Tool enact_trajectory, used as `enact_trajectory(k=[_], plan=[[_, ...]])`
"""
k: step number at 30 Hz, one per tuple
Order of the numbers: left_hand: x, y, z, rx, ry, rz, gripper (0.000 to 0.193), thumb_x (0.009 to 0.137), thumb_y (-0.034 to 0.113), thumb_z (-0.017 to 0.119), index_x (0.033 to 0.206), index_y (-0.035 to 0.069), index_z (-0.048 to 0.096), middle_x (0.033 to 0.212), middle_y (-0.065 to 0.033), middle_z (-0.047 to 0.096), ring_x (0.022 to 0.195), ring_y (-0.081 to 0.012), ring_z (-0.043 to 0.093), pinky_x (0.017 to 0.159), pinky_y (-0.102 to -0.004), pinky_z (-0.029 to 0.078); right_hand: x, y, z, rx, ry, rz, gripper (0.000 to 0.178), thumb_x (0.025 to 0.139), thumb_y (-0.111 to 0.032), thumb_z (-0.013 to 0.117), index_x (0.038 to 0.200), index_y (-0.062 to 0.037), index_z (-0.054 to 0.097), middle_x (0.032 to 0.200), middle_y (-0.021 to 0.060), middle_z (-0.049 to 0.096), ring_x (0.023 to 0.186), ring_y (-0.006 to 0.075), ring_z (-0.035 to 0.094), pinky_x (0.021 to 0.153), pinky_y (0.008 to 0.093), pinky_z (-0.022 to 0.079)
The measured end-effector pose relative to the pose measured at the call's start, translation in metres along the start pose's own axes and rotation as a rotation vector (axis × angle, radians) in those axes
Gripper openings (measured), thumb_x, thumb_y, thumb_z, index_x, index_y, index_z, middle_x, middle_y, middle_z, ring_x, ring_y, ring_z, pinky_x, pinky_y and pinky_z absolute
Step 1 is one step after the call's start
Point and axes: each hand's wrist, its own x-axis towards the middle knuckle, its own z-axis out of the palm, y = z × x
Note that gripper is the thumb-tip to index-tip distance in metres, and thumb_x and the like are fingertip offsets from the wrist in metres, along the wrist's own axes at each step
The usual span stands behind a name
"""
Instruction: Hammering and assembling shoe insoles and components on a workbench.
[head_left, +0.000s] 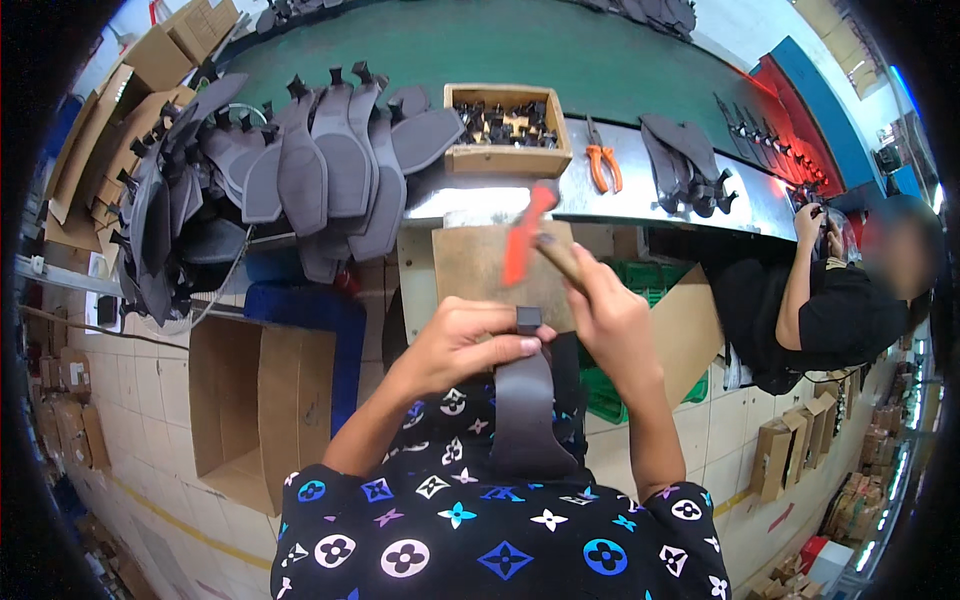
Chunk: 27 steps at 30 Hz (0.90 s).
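Observation:
My left hand (468, 345) is closed around the heel end of a dark grey shoe sole (524, 410), its thumb and fingers pinching beside a square black heel (528, 319). The sole hangs down toward my lap, its wide end lowest. In my right hand (612, 310) is the handle of a hammer (559, 258), its red head blurred by motion and raised above and beyond the heel. Under the hammer lies a brown work board (470, 270) at the bench's near edge.
Many grey soles with black heels (330, 150) pile up at the left. A wooden box (508, 160) of small black heel pieces stands beyond the board, beside orange-handled pliers (604, 168). More soles (685, 160) lie right. A co-worker (850, 300) sits at the right; a cardboard box (290, 420) stands lower left.

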Motion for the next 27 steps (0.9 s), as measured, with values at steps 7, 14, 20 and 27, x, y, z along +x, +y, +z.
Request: enact_trajectory(k=[7, 14, 20, 27], plan=[[-0.018, 0.053, 0.007, -0.446, -0.155, -0.324, 0.021, 0.094, 0.015, 0.066, 0.104, -0.001, 0.075, 0.091, -0.0084, 0.075, 0.085, -0.0101, 0.066, 0.079, -0.0262, 0.05, 0.018, -0.01, -0.017, 0.326, -0.375, -0.253, 0.032, 0.09, -0.017, 0.066, 0.116, 0.0005, 0.066, 0.107, 0.0168, 0.067, 0.095, 0.0304, 0.065, 0.082, 0.0388, 0.049], [-0.019, 0.053, 0.012, -0.602, -0.371, -0.24, 0.019, 0.093, 0.015, 0.069, 0.104, 0.001, 0.076, 0.092, -0.01, 0.076, 0.085, -0.0113, 0.067, 0.079, -0.0261, 0.05, 0.046, -0.029, -0.051, 0.875, -0.726, -0.538, 0.031, 0.089, -0.021, 0.069, 0.101, 0.0078, 0.067, 0.095, 0.0191, 0.066, 0.08, 0.0331, 0.066, 0.07, 0.0375, 0.054], [-0.02, 0.048, 0.019, -0.667, -0.517, -0.14, 0.022, 0.092, 0.018, 0.07, 0.103, 0.0, 0.076, 0.086, -0.0103, 0.074, 0.077, -0.0131, 0.067, 0.072, -0.0275, 0.049, 0.058, -0.044, -0.064, 0.866, -0.801, -0.774, 0.027, 0.086, -0.016, 0.071, 0.094, 0.0092, 0.065, 0.086, 0.0172, 0.062, 0.07, 0.03, 0.061, 0.059, 0.0356, 0.051], [-0.028, 0.049, 0.031, -0.669, -0.563, -0.011, 0.026, 0.093, 0.023, 0.069, 0.086, -0.002, 0.071, 0.061, -0.0071, 0.054, 0.057, -0.0121, 0.048, 0.054, -0.0308, 0.037, 0.054, -0.058, -0.072, 0.842, -0.89, -0.836, 0.035, 0.09, -0.025, 0.072, 0.083, 0.0086, 0.063, 0.076, 0.0134, 0.057, 0.058, 0.0239, 0.052, 0.047, 0.0322, 0.043]])
